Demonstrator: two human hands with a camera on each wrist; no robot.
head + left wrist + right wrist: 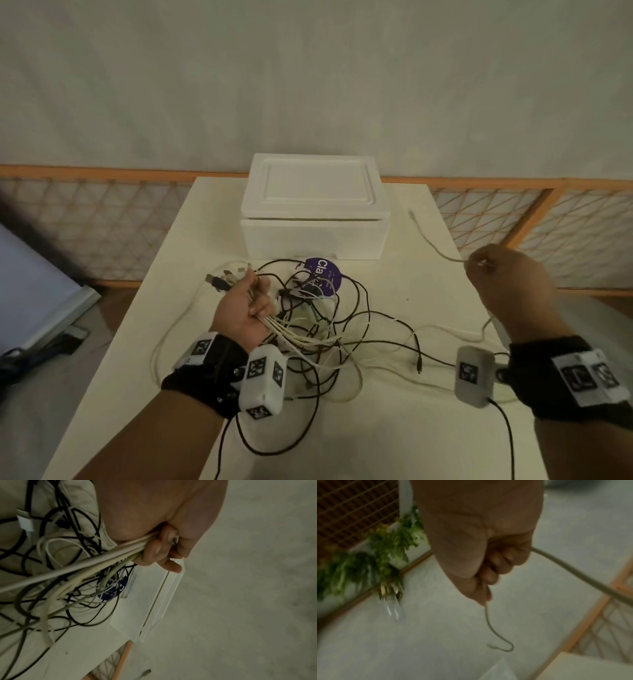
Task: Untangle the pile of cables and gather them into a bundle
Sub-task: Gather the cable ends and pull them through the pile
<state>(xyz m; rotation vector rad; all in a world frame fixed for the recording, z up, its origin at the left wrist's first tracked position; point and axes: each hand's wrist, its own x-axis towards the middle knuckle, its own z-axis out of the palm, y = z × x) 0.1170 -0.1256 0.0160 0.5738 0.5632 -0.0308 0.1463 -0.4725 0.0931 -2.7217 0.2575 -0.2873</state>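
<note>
The tangled cables point(322, 329) sprawl over the middle of the surface point(394, 442); the foam box point(313, 219) blocks the back, and bare room seemingly lies along the near edge.

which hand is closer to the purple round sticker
Left. The left hand grips a bunch of cable ends right beside the purple sticker. The right hand is far off to its right, raised, holding one pale cable.

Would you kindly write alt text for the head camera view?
The left hand grips a bunch of cable ends above a tangle of black and white cables on a white table, while the right hand holds one pale cable raised. A white foam box stands behind.
</note>
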